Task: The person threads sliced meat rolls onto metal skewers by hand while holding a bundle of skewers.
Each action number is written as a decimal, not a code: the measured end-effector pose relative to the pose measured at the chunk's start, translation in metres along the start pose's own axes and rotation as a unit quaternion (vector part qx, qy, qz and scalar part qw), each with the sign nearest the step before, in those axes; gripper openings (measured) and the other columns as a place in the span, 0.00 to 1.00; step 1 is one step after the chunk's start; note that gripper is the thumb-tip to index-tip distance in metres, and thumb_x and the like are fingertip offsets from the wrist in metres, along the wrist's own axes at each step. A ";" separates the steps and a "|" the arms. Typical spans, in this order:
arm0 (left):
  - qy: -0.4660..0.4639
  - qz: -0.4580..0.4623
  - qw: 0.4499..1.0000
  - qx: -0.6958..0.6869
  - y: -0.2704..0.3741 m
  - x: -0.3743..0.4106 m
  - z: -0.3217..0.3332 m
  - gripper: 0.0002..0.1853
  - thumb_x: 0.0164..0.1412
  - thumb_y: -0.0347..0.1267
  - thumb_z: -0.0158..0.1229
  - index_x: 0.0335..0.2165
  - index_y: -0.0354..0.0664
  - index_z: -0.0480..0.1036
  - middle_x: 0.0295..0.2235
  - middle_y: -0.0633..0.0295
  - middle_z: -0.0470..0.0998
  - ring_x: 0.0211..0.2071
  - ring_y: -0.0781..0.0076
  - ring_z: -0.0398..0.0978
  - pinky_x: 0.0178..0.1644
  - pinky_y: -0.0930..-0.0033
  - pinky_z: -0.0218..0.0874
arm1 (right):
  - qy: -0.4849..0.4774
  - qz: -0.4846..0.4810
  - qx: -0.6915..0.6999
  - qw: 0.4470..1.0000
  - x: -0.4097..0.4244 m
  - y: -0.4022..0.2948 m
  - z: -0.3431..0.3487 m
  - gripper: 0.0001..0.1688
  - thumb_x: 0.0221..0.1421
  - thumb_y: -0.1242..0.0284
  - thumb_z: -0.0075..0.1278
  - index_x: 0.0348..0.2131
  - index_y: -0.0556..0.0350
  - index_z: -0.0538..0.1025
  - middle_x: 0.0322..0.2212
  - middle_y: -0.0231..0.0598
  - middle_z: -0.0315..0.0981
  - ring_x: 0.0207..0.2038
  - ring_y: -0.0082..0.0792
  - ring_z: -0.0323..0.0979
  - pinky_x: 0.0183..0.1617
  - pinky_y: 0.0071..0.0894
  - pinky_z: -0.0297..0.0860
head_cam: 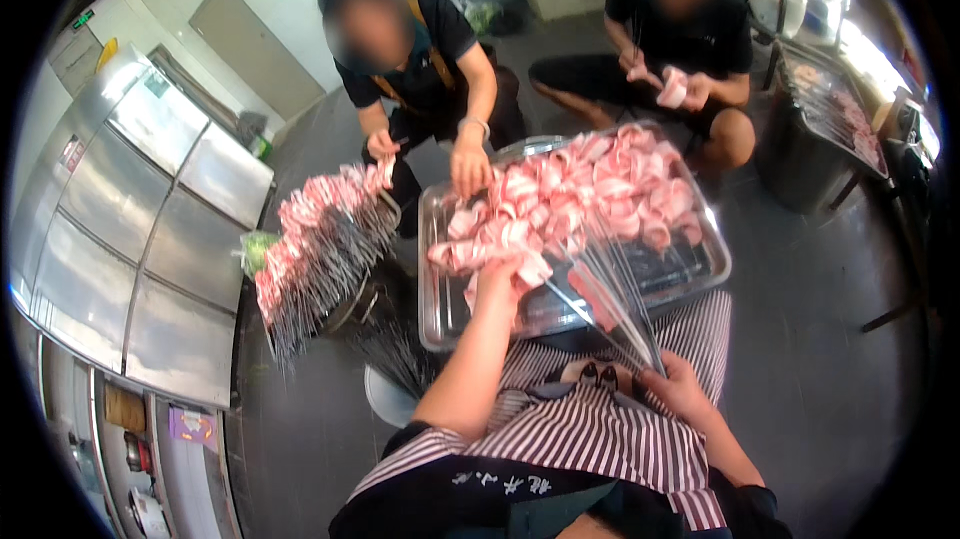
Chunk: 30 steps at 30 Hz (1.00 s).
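Note:
My left hand [504,282] pinches a raw pork slice [534,269] at the near left of a metal tray [679,275]. Metal skewers [634,314] are bunched in my right hand [679,387], fanning out over the tray's near edge. One skewer from this bunch points at the slice in my left hand; whether it pierces the meat cannot be made out. A flat piece of meat [591,295] lies along the bunch. Curled pork slices [592,182] are heaped across the tray's far side.
Opposite, a person's hand [471,167] reaches to the tray. Another person's hands [679,88] hold meat. Loaded skewers [330,227] are piled at left, above a white bucket [386,398] of skewers. A dark bin [795,156] stands right; a steel refrigerator [105,224] lines the left.

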State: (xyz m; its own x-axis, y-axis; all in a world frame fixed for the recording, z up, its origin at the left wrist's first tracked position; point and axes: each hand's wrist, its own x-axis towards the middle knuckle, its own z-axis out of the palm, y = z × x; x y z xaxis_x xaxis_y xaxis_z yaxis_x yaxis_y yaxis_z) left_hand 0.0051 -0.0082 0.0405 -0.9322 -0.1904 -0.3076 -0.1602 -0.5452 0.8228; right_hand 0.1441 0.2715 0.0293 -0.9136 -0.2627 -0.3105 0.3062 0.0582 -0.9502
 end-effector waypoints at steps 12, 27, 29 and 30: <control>-0.010 -0.128 0.980 -0.153 -0.004 0.006 -0.008 0.08 0.49 0.24 0.49 0.32 0.40 0.67 0.28 0.63 0.72 0.30 0.71 0.72 0.26 0.75 0.64 | -0.008 -0.001 0.065 0.998 0.002 0.027 -0.004 0.06 0.49 0.77 0.43 0.31 0.60 0.67 0.20 0.22 0.61 0.22 0.13 0.56 0.25 0.12 0.55; 0.011 0.010 0.999 0.052 0.007 -0.006 0.005 0.08 0.50 0.30 0.51 0.31 0.38 0.68 0.24 0.61 0.73 0.20 0.76 0.70 0.22 0.80 0.60 | -0.004 0.045 0.049 0.998 0.012 0.024 -0.009 0.07 0.47 0.78 0.44 0.31 0.61 0.68 0.23 0.25 0.64 0.26 0.16 0.59 0.31 0.15 0.59; 0.012 0.043 0.998 0.053 0.005 -0.006 0.006 0.06 0.50 0.28 0.50 0.29 0.38 0.69 0.24 0.61 0.72 0.20 0.78 0.69 0.22 0.81 0.59 | 0.001 0.043 0.037 0.998 0.013 0.026 -0.010 0.06 0.47 0.78 0.44 0.29 0.61 0.68 0.21 0.25 0.63 0.25 0.16 0.59 0.30 0.15 0.59; 0.012 0.058 0.997 0.053 0.003 -0.006 0.006 0.05 0.50 0.28 0.50 0.28 0.38 0.69 0.24 0.61 0.72 0.20 0.79 0.69 0.21 0.82 0.58 | 0.006 0.040 0.032 0.999 0.012 0.021 -0.009 0.05 0.47 0.78 0.44 0.29 0.61 0.68 0.21 0.25 0.63 0.25 0.15 0.59 0.29 0.15 0.58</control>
State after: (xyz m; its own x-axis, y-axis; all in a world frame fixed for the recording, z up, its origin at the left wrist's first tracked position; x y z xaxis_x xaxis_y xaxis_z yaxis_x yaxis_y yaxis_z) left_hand 0.0080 -0.0037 0.0481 -0.9390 -0.2672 -0.2167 -0.0853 -0.4294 0.8991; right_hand 0.1371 0.2784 0.0056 -0.8887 -0.2478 -0.3857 0.3941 0.0172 -0.9189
